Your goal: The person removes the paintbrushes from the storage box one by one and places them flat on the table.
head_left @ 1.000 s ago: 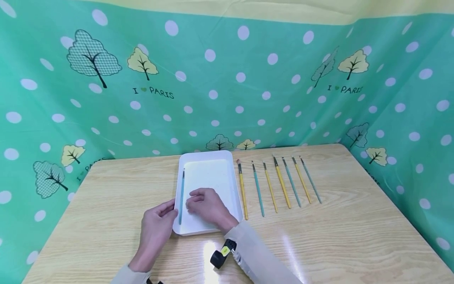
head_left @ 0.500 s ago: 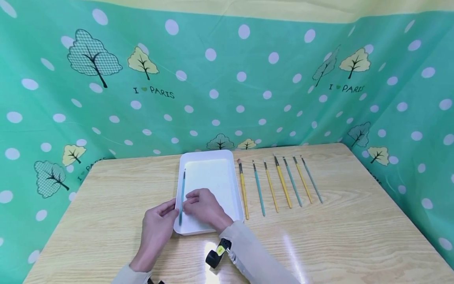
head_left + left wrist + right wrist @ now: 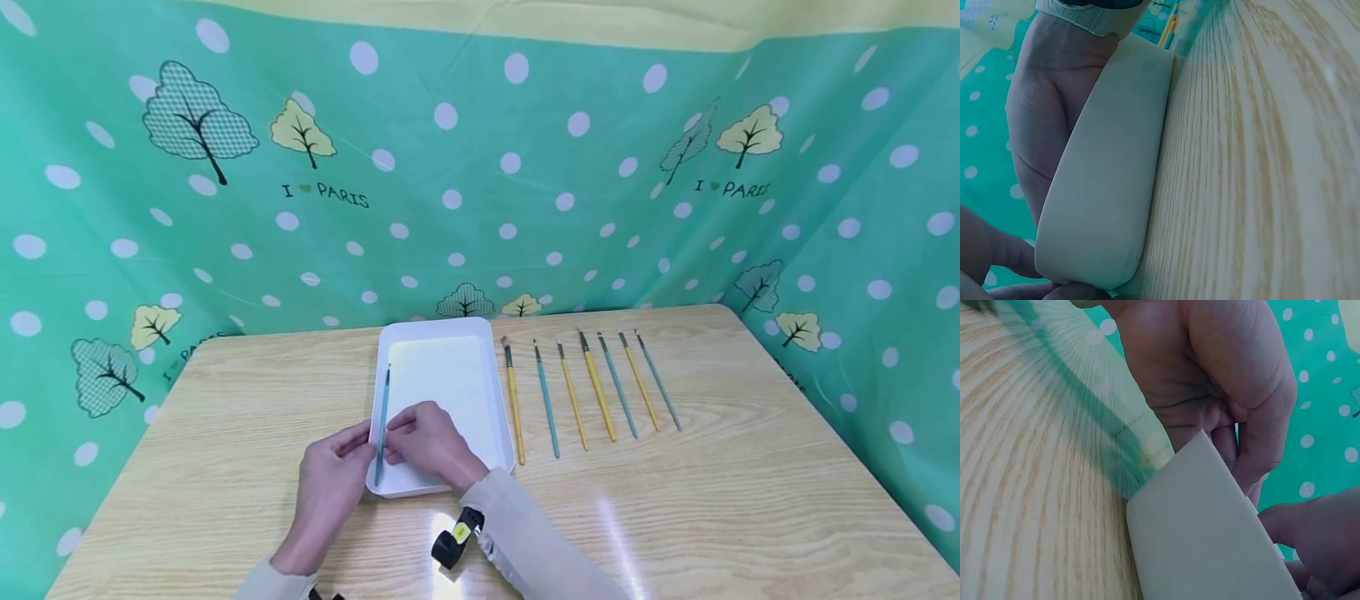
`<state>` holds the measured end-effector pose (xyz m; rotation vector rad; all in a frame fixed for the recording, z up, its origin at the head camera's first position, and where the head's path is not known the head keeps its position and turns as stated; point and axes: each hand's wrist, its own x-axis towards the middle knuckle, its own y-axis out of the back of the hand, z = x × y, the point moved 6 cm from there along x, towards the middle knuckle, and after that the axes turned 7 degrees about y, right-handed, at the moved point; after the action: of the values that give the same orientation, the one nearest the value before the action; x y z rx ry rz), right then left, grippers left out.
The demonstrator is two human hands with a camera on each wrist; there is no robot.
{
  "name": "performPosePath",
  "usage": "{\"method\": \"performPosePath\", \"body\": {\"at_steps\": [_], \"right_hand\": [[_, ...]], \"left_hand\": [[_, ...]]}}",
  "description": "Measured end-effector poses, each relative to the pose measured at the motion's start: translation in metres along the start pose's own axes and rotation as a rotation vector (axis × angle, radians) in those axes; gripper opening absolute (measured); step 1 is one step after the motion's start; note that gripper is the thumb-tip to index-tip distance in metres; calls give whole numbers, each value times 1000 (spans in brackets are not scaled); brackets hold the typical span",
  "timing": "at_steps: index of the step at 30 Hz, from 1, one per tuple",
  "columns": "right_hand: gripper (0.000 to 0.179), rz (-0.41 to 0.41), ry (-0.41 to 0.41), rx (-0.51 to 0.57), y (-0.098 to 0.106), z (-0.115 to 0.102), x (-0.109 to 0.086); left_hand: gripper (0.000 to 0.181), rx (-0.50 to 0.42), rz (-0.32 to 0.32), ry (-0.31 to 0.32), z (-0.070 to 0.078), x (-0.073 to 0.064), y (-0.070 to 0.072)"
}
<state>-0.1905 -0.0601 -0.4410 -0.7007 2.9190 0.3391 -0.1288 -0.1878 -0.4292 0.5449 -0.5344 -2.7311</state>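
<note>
A blue paintbrush (image 3: 385, 400) lies lengthwise along the left side inside a white rectangular tray (image 3: 472, 408), its bristles pointing away. My right hand (image 3: 431, 442) reaches over the tray and pinches this brush near its handle end; the contact itself is partly hidden by the fingers. At the tray's left wall, my left hand (image 3: 330, 483) holds the rim, thumb on top. The left wrist view shows the tray's outer wall (image 3: 1104, 162) with fingers at its lower end. In the right wrist view the right hand (image 3: 1216, 381) bends down over the tray edge.
To the tray's right several yellow and blue paintbrushes lie in a row on the wooden table (image 3: 712, 500), among them a yellow brush (image 3: 513, 400) beside the tray wall. A green dotted curtain (image 3: 480, 167) hangs behind the table and along its sides.
My right hand has moved left to the blue paintbrush. That brush has shifted slightly towards me and to the left. The left hand stays at the tray's rim.
</note>
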Motion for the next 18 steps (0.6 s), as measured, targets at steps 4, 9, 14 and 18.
{"method": "performPosePath", "body": {"at_steps": [4, 9, 14, 18], "right_hand": [[9, -34, -9, 30, -4, 1, 0], [7, -33, -8, 15, -6, 0, 1], [5, 16, -35, -5, -6, 0, 3], [8, 41, -69, -24, -7, 0, 2]], "left_hand": [[42, -7, -4, -8, 0, 0, 0], [42, -7, -2, -7, 0, 1, 0], [42, -9, -10, -10, 1, 1, -1], [42, 0, -6, -8, 0, 1, -1]]}}
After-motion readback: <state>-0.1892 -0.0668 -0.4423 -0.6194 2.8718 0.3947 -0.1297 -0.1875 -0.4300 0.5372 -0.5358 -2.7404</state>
